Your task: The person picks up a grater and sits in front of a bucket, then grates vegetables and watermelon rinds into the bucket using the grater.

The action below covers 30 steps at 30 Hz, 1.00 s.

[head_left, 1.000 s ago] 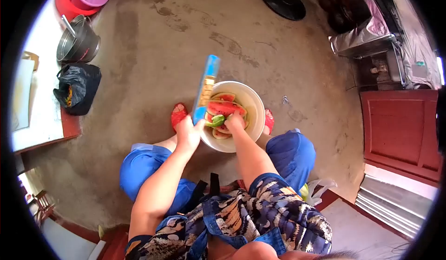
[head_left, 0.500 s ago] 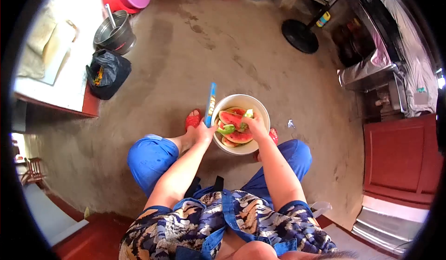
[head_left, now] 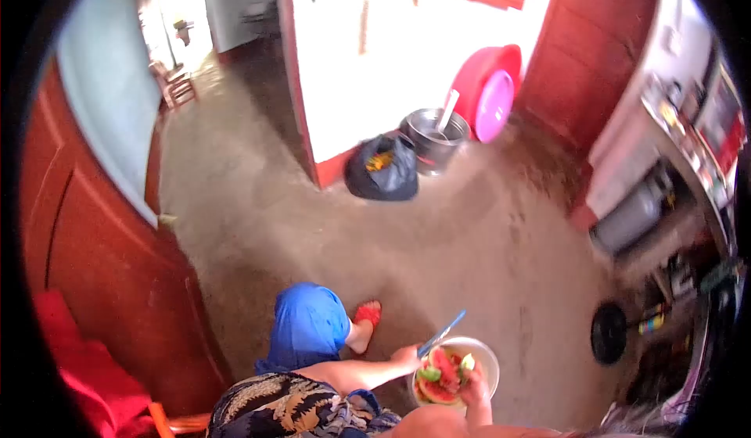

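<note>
A white bucket (head_left: 494, 360) stands in front of me at the bottom of the view. Red watermelon pieces (head_left: 440, 391) lie inside it, along with a bright green piece (head_left: 429, 374). At the bucket's left rim, my left hand (head_left: 405, 357) is closed around one end of a long flat blue tool (head_left: 444, 332), which slants up to the right. My right hand (head_left: 474, 389) is in the bucket's right side, its fingers closed about a pale green piece (head_left: 468, 361); blur hides the exact grip.
A black plastic bag (head_left: 383, 174) and a metal pot (head_left: 435, 137) stand by the white wall. Pink and red basins (head_left: 495, 105) lean behind them. A grey gas cylinder (head_left: 635, 213) is under the right counter. A red door (head_left: 109, 242) stands at left.
The view has swung left and up, bringing in the doorway and wall; the bucket and hands now appear lower right. Both hands stay at the bucket, and the blue tool tilts further right.
</note>
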Available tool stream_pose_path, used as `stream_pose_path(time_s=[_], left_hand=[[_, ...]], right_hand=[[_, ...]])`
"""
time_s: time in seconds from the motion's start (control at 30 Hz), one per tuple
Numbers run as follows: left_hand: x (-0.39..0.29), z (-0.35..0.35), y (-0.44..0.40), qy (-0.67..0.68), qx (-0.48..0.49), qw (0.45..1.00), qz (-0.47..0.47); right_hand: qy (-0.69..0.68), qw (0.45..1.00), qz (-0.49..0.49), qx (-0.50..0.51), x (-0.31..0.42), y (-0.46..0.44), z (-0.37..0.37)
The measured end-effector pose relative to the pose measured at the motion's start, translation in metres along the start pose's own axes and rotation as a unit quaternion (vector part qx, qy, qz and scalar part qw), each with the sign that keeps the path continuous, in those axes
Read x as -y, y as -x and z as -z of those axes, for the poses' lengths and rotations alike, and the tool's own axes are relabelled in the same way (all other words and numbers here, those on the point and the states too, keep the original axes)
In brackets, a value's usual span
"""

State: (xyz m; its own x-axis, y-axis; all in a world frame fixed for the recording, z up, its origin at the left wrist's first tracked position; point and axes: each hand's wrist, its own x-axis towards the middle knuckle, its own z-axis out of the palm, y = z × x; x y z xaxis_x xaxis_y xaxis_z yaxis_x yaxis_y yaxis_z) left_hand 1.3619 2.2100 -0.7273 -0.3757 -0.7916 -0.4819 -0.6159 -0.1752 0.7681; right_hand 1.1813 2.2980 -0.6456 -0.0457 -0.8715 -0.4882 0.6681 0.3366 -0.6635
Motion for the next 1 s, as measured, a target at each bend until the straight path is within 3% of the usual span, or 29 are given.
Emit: stream_pose_path(time_s=[0.1,0.17,0.23,0.27,0.3,0.37,0.4,0.43,0.5,0.6,0.63,0.67,0.7,0.73,0.83,0.9,0.93,0.97,1.0], left_hand=[[0.019,0.034,0.011,0.022,-0.022,1.000,-0.002],[0.063,0.046,0.001,0.037,-0.087,0.995,-0.024],[0.056,0.073,0.018,0.060,-0.107,0.992,-0.017],[0.058,0.084,0.024,0.053,-0.137,0.989,-0.008],[0.069,0.085,0.020,0.058,-0.143,0.988,-0.008],[0.095,0.085,0.006,0.019,-0.165,0.986,0.005],[0.089,0.093,0.002,-0.014,-0.140,0.990,0.034],[0.089,0.094,0.000,0.012,-0.144,0.990,-0.007],[0.061,0.112,0.024,-0.118,-0.209,0.970,-0.049],[0.013,0.134,0.071,-0.057,-0.147,0.986,-0.052],[-0.006,0.150,0.100,0.061,-0.153,0.980,-0.112],[0.017,0.125,0.078,0.005,-0.133,0.983,-0.125],[0.039,0.096,0.057,-0.052,-0.112,0.983,-0.137],[0.041,0.096,0.063,0.023,-0.039,0.995,-0.090],[0.047,0.084,0.065,0.153,0.046,0.986,0.054],[0.043,0.088,0.070,0.093,0.082,0.992,0.030],[0.041,0.090,0.070,0.073,0.095,0.993,0.022],[0.039,0.091,0.069,0.085,0.104,0.991,0.021],[0.039,0.091,0.066,0.095,0.113,0.989,0.021]], right_hand=[[-0.027,0.992,-0.078,0.091,-0.004,-0.020,0.006],[-0.025,0.990,-0.100,0.100,-0.017,-0.033,-0.012],[-0.006,0.983,-0.167,0.071,-0.012,-0.036,-0.029],[-0.045,0.955,-0.209,0.204,-0.018,-0.043,-0.026],[-0.043,0.974,-0.201,0.091,-0.031,-0.041,-0.032],[0.036,0.967,-0.245,0.058,-0.017,-0.003,-0.113],[0.042,0.967,-0.243,0.059,-0.025,-0.006,-0.117],[0.046,0.971,-0.228,0.056,-0.033,-0.007,-0.114],[0.058,0.974,-0.213,0.052,-0.046,-0.009,-0.110],[0.086,0.964,-0.250,0.039,-0.052,-0.021,-0.089],[0.042,0.978,-0.202,-0.009,-0.065,-0.035,-0.058],[-0.005,0.987,-0.150,-0.056,-0.076,-0.044,-0.024],[-0.042,0.989,-0.142,-0.028,-0.077,-0.043,-0.004],[-0.062,0.985,-0.154,-0.052,-0.075,-0.041,-0.001],[-0.107,0.979,-0.159,-0.063,-0.081,-0.040,0.020],[-0.126,0.978,-0.156,-0.052,-0.078,-0.032,0.006],[0.155,0.976,-0.135,-0.065,-0.069,-0.025,-0.013],[0.423,0.897,-0.106,-0.073,-0.058,-0.011,-0.052],[0.540,0.834,-0.023,-0.107,-0.054,0.009,-0.100]])
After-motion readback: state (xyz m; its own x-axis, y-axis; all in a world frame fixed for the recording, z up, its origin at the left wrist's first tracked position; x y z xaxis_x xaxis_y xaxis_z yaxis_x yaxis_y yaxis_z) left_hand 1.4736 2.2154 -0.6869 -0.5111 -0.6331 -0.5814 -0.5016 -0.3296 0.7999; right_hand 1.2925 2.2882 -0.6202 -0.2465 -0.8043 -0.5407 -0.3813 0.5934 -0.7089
